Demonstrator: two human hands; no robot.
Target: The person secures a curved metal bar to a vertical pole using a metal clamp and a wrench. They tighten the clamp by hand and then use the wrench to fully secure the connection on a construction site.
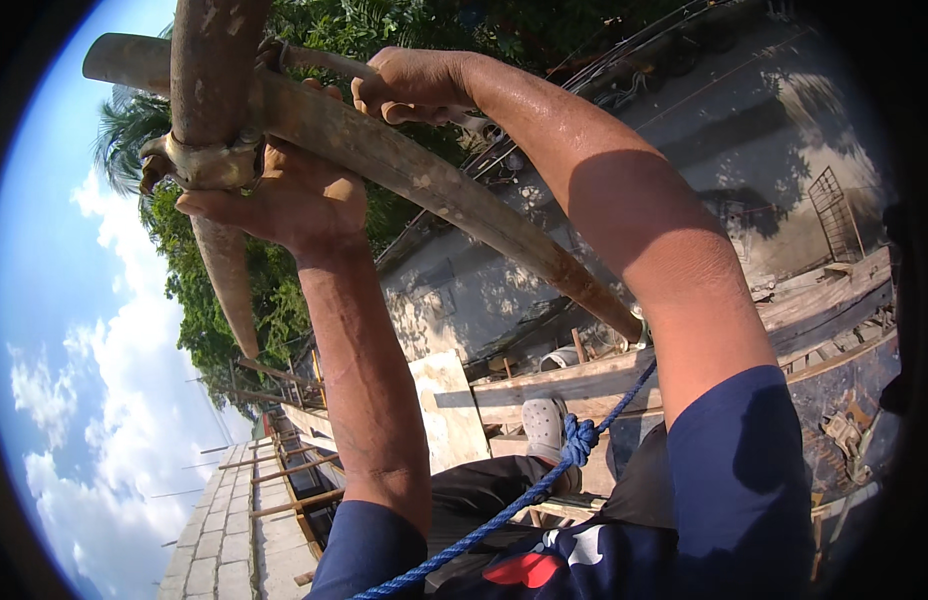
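Two weathered wooden poles cross in front of me: an upright pole (212, 70) and a slanting pole (424, 185) that runs down to the right. A pale binding (209, 162) wraps their crossing. My left hand (289, 205) grips the slanting pole right at the crossing, fingers reaching under the binding. My right hand (414, 85) is higher up, fist closed on a thin rod (329, 62) that lies along the slanting pole. A blue rope (504, 515) with a knot (579, 437) runs from my body toward the pole's lower end.
Far below are wooden planks (584, 380), a board (449, 410), a block wall top (229, 530) and a concrete yard (744, 120). My foot in a grey clog (542, 425) rests on a plank. Trees (224, 300) and sky fill the left.
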